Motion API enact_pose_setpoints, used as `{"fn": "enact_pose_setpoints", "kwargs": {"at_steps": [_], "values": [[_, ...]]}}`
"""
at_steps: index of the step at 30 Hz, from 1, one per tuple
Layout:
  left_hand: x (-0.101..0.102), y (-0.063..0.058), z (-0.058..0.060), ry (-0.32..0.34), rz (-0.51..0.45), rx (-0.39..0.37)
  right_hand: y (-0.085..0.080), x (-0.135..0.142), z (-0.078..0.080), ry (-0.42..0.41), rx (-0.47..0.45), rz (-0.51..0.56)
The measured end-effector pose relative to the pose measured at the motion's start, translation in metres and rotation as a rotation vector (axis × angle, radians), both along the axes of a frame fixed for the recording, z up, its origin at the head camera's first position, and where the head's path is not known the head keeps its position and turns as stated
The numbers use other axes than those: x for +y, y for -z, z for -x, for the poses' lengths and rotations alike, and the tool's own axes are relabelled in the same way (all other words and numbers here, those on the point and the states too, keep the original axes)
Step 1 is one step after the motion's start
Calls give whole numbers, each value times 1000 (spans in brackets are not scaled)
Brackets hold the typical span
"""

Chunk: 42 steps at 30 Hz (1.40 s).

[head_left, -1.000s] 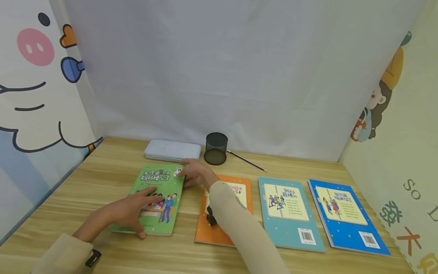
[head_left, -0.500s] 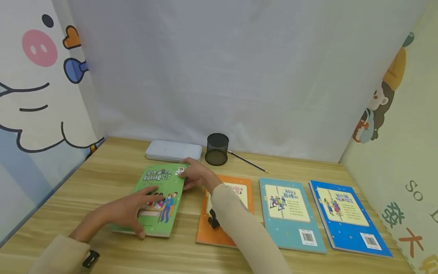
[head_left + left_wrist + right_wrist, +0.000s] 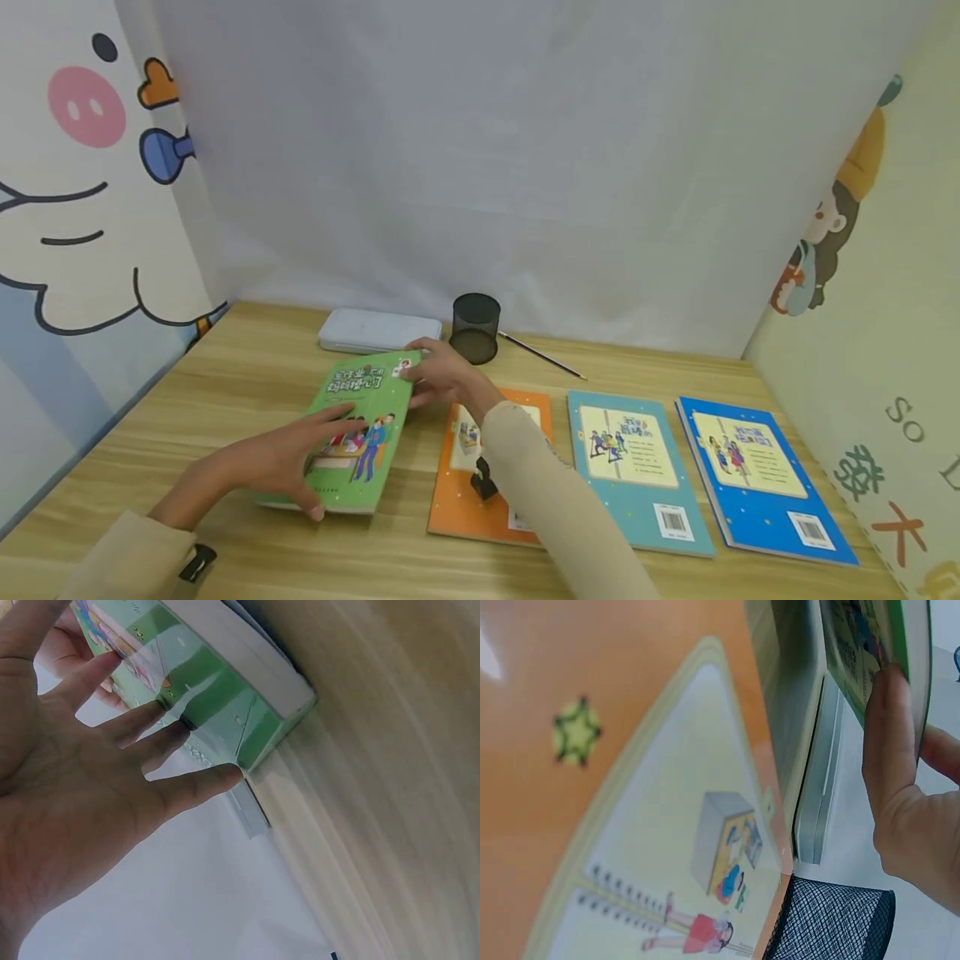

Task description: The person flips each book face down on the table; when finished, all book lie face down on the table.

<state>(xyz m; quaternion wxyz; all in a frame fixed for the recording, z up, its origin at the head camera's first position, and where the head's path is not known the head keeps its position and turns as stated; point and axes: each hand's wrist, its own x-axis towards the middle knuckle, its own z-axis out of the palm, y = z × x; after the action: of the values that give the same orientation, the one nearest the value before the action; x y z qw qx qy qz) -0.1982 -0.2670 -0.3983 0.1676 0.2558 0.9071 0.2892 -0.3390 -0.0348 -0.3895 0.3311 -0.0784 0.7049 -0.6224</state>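
Note:
A green book point(image 3: 386, 417) with a cartoon cover leans up at the left of the table, its far right corner raised. My right hand point(image 3: 444, 375) pinches that corner, and the right wrist view has the book's edge point(image 3: 915, 667) between thumb and fingers. Over the cover's left part spreads my left hand point(image 3: 285, 458), thumb near the front edge. In the left wrist view the fingers are straight and apart, their tips at the green cover point(image 3: 210, 694). Beneath my right forearm lies an orange book point(image 3: 465, 500), partly hidden by the sleeve.
Right of the orange book lie a teal book point(image 3: 630, 508) and a blue book point(image 3: 765, 508), back covers up. At the back are a pale pencil case point(image 3: 378, 329), a black mesh pen holder point(image 3: 475, 329) and a pencil point(image 3: 542, 355). A white curtain point(image 3: 480, 167) hangs behind the table.
The green book's far right side has risen from the table and shifted slightly right, with my right hand moving along. My left hand has stayed nearly in place.

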Motion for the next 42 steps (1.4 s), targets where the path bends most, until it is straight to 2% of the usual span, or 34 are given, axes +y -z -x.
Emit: {"fn": "enact_pose_setpoints", "kwargs": {"at_steps": [6,12,22,30,37,40,42], "values": [[2,-2,-1,-27,-39,39,-6,5,-4,31,21,101],[6,-12,-3,-57,-62,75,-12,5,-6,115,102,211],[19,-25,-9,-109,23,235,-33,11,-8,216,81,284],[39,-29,-12,-166,128,473,-51,15,-8,274,62,308],[50,-34,-15,-96,223,765,-63,18,-9,300,66,286],[51,-35,-16,-67,213,841,-67,20,-9,299,75,288],[50,-35,-15,-52,193,859,-69,22,-10,293,88,282]]}}
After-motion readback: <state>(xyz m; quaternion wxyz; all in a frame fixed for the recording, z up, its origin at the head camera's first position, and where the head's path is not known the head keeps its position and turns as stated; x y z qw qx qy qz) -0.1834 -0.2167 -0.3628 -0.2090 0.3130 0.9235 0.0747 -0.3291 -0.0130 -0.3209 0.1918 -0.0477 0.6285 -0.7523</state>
